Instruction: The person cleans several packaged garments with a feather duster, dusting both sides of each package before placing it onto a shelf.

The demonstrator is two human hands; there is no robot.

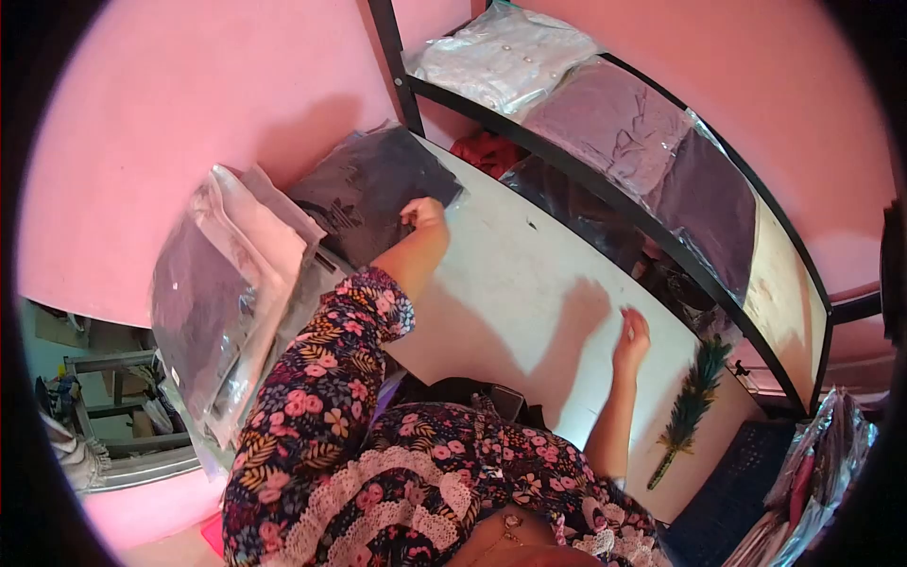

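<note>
The dark bagged garment (364,189), stretched leftward from the grip, was touched at its corner by the left hand (423,213). Whether it was pinched could not be told. The right hand (633,331) was held spread, well apart.

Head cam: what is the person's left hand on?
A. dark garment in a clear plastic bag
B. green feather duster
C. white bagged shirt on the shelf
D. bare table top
A: the left hand sits at the edge of the dark bagged garment lying on the white table. The right hand is the one on bare table top.
</note>
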